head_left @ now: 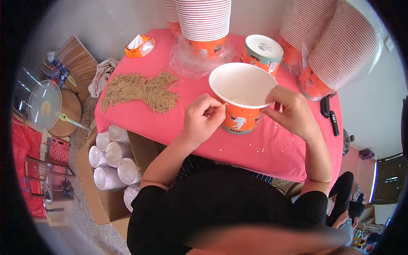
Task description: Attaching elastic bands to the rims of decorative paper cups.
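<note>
Starting at the left edge, a white round electric fan (44, 104) lies on the floor beside a round woven mat (70, 112), and nearer the table an open brown cardboard box (100, 199) holds stacks of white paper cups (111, 159) laid on their sides. On the pink cloth-covered table (140, 123), an orange tissue box (140, 46) sits near the far left corner, and a loose heap of tan string pieces (140, 90) is spread in front of it. Further along, a tall stack of orange-and-white paper bowls (204, 21) stands upside down on clear plastic wrap.

The left hand (203, 120) is curled narrow, thumb and forefinger pinched together against the left side of a large orange paper bucket with a white inside (241, 91); whether something thin is caught in that pinch cannot be told. The bucket stands upright on the table between both hands, close to the front edge. The right hand (289, 110) pinches the bucket's rim on the right side, fingers closed on it.

Behind the bucket stands another orange bucket with a white lid (262, 51). To the right, two more wrapped stacks of bowls (335, 46) lean over the table, and two black remote-like objects (330, 112) lie at the table's right edge.
</note>
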Tool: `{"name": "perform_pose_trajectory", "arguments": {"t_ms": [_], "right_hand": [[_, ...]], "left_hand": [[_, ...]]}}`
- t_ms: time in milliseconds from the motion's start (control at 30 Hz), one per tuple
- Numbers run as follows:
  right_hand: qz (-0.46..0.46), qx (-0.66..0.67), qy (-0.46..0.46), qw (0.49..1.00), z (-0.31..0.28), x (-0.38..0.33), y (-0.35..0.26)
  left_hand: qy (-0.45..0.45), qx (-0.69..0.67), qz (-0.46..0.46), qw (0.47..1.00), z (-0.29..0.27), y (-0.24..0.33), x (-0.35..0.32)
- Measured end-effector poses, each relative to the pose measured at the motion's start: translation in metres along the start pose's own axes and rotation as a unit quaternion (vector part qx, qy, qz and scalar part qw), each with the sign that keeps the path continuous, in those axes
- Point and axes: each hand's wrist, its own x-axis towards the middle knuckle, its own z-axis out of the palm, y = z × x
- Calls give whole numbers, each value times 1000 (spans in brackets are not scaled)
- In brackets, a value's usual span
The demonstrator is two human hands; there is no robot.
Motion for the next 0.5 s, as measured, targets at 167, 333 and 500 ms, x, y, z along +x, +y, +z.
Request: {"name": "perform_pose_trajectory", "arguments": {"t_ms": [167, 333, 500], "right_hand": [[-40, -26, -79, 996, -12, -1, -11], [-21, -28, -143, 989, -1, 21, -15], [-29, 3, -196, 980, 30, 47, -10]], "left_hand": [[-18, 2, -4, 1000, -3, 2, -8], [-20, 9, -19, 1000, -2, 4, -11], [-25, 8, -33, 999, -2, 4, -13]]}}
